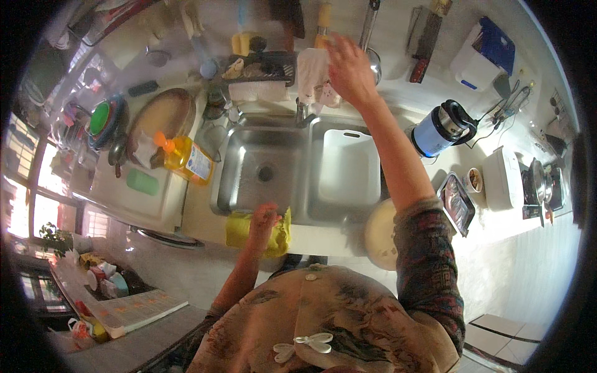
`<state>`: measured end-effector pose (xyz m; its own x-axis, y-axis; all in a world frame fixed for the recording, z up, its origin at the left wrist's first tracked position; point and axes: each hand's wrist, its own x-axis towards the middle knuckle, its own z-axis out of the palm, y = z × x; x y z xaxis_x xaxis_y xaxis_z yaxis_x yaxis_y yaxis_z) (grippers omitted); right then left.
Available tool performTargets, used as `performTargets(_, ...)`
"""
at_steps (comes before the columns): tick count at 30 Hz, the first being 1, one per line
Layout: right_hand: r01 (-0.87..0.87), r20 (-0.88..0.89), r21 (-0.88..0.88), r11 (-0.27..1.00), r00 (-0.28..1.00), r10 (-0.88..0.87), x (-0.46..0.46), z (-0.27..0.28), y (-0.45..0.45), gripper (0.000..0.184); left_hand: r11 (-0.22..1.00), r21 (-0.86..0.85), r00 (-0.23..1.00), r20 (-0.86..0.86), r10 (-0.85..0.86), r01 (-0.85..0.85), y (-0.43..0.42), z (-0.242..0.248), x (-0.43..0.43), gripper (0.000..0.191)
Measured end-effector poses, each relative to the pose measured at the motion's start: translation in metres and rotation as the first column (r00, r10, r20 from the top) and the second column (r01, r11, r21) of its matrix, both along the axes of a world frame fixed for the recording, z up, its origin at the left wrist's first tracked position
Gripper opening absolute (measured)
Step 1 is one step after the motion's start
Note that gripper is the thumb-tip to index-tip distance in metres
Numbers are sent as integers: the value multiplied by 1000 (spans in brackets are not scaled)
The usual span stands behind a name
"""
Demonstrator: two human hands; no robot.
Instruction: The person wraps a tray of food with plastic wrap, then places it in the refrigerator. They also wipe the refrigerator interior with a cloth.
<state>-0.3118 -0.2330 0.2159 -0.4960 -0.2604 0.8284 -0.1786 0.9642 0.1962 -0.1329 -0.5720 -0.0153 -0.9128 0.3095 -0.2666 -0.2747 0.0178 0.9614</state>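
Note:
My right hand (352, 70) is raised to the wall behind the sink, its fingers stretched out and slightly blurred. It overlaps the edge of a pale hanging cloth (311, 70) and is close to a yellow-handled utensil (323, 18); contact cannot be made out. Low at the sink's front edge, my left hand (265, 218) is over a yellow cloth (242, 229) draped there. Its fingers are curled, and whether they grip the cloth is unclear. Between my hands lies a steel double sink (252, 191), with a white plastic basin (347, 172) in the right bowl.
An orange dish-soap pump bottle (186, 158) stands left of the sink, near a green object (142, 182). To the right are an electric kettle (436, 130), a packaged tray (454, 200) and a paper cup (473, 179). A faucet (302, 112) rises behind the bowls.

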Motion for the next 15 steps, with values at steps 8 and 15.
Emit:
performTargets(8,280,431,48,959,860,-273,-34,-19,8,41,999,35,999,35,13,-14,-15,-8,17,32)
performTargets(15,324,577,-148,934,796,-185,-4,-5,18,41,992,-125,1000,-7,16,-17,-23,-11,19,26)
